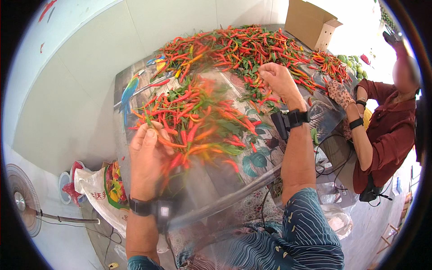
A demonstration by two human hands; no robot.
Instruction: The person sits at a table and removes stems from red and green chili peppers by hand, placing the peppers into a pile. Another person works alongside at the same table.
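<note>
My left hand [150,148] holds a chili pepper [170,143] between thumb and fingers, its green stem end pointing up, at the near left edge of a loose heap of red and orange chilies [189,111]. Over a smaller cluster of chilies and green leaves [258,87] is my right hand [278,81], fingers curled together; whether anything is pinched in them cannot be told. Behind both hands a large pile of chilies with stems and leaves [236,47] spreads along the back of the table. A smudge blurs the middle of the view.
A cardboard box [305,25] stands at the table's [209,182] back right. At right, a person in patterned gloves [339,94] handles chilies. A fan [20,200] and a printed sack [101,192] are at lower left; watermelons [352,64] lie beyond the table. Black cables [332,168] hang near the right edge.
</note>
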